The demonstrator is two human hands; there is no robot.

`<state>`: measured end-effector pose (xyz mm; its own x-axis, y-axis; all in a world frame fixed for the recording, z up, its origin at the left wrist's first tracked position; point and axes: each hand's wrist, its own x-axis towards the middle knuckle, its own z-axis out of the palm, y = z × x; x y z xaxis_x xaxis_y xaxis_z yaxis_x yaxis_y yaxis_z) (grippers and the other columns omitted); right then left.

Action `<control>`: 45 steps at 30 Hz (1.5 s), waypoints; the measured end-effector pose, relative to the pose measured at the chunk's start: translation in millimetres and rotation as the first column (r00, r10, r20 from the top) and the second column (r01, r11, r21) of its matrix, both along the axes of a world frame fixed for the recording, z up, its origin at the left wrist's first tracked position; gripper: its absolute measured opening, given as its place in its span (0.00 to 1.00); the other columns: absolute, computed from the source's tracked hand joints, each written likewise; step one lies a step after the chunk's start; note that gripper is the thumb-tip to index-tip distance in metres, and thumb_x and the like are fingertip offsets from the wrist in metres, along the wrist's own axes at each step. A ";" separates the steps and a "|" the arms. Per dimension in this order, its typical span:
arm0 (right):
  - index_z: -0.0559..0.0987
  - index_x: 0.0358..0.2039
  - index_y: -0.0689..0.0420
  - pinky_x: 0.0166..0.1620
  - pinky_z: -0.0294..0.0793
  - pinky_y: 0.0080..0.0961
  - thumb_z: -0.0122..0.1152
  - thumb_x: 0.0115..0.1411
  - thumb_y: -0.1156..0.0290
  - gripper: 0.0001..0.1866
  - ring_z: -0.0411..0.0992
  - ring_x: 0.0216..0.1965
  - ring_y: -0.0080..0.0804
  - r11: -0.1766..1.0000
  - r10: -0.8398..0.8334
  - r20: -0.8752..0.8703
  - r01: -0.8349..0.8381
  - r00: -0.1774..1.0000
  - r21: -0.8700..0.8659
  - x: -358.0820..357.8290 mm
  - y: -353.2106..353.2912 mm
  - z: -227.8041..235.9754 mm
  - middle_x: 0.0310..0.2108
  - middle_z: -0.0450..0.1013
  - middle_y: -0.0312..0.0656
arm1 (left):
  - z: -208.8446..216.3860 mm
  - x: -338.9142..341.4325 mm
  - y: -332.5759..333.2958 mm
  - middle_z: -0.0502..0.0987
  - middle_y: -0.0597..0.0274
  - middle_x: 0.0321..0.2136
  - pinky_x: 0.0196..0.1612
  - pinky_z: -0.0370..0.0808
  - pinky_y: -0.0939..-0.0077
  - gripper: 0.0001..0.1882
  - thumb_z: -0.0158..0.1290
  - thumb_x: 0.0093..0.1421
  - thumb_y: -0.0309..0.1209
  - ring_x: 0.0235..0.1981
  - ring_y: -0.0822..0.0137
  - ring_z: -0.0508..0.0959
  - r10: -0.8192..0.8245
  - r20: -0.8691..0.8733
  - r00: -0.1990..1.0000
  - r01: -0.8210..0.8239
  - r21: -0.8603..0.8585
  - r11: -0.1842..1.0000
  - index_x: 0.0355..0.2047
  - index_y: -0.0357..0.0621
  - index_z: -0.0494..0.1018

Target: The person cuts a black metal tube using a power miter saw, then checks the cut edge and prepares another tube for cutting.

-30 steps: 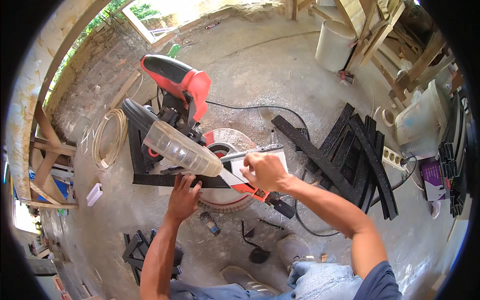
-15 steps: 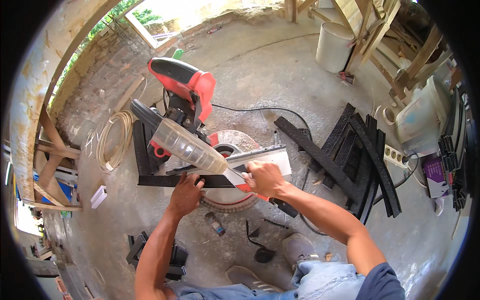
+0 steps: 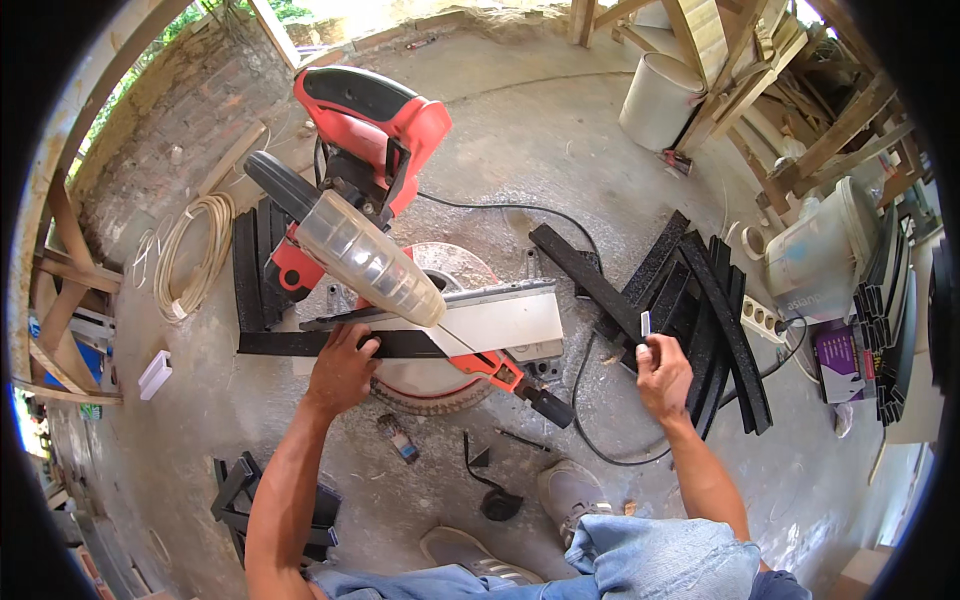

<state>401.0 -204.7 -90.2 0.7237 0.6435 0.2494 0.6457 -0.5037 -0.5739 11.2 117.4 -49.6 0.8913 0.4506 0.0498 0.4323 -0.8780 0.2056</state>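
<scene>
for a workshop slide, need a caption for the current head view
Left hand resting on a black strip at a red miter saw, right hand holding a small piece.

Rough workshop: mitre saw [image 3: 375, 260], dusty concrete floor [image 3: 520, 110], bare brickwork [image 3: 215, 105].

Mitre saw [image 3: 370, 255]: centre, on the floor [image 3: 540, 150]. Long strip [image 3: 290, 343]: lies crosswise on the saw's base, to the left, with the left hand [image 3: 343, 372] on it. Cable coil [image 3: 222, 255]: on the floor, left of the saw. Strip pile [image 3: 722, 320]: right of the saw. Right hand [image 3: 663, 378]: before the pile's left part, small piece [image 3: 645, 324] in its fingers. Socket block [image 3: 762, 316]: right of the pile. Shoes [image 3: 575, 492]: before the saw. Bucket [image 3: 660, 100]: behind, to the right.
</scene>
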 end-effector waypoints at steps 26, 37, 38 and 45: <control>0.80 0.41 0.61 0.34 0.78 0.35 0.66 0.62 0.70 0.10 0.77 0.30 0.40 0.694 0.686 -0.116 -0.598 0.718 0.401 -108.2 115.4 21.3 0.34 0.77 0.46 | 5.8 -4.5 2.6 0.70 0.47 0.56 0.68 0.63 0.47 0.30 0.59 0.58 0.24 0.61 0.42 0.69 0.135 -0.149 0.980 -0.140 -0.024 0.990 0.61 0.40 0.67; 0.79 0.43 0.61 0.41 0.77 0.36 0.66 0.58 0.73 0.12 0.77 0.36 0.40 0.814 0.544 -0.016 -0.523 0.839 0.252 -81.7 59.7 2.6 0.37 0.77 0.47 | 7.0 -15.3 5.6 0.71 0.46 0.56 0.68 0.63 0.48 0.32 0.61 0.55 0.24 0.60 0.42 0.69 0.118 -0.088 0.989 -0.121 -0.026 0.992 0.61 0.40 0.67; 0.79 0.43 0.61 0.44 0.77 0.39 0.66 0.58 0.71 0.13 0.77 0.39 0.41 0.760 0.601 0.107 -0.608 0.792 0.231 -90.1 69.2 5.1 0.39 0.77 0.48 | 7.7 -17.6 6.4 0.71 0.46 0.56 0.68 0.63 0.48 0.33 0.61 0.54 0.24 0.60 0.42 0.69 0.111 -0.082 0.990 -0.113 -0.020 0.993 0.61 0.39 0.67; 0.77 0.52 0.69 0.59 0.72 0.48 0.58 0.60 0.66 0.24 0.75 0.51 0.50 0.506 0.744 0.550 -0.857 0.379 -0.094 -165.9 163.5 4.3 0.50 0.75 0.57 | 11.2 -27.0 17.8 0.70 0.45 0.59 0.66 0.66 0.54 0.39 0.67 0.49 0.22 0.62 0.42 0.69 0.135 -0.055 0.989 -0.137 -0.044 0.990 0.63 0.41 0.68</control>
<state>235.0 -41.2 -85.9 -0.3643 0.7553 0.5449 0.8765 0.4757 -0.0735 -15.8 135.1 -38.4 0.8224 0.5686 -0.0189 0.5582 -0.7999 0.2203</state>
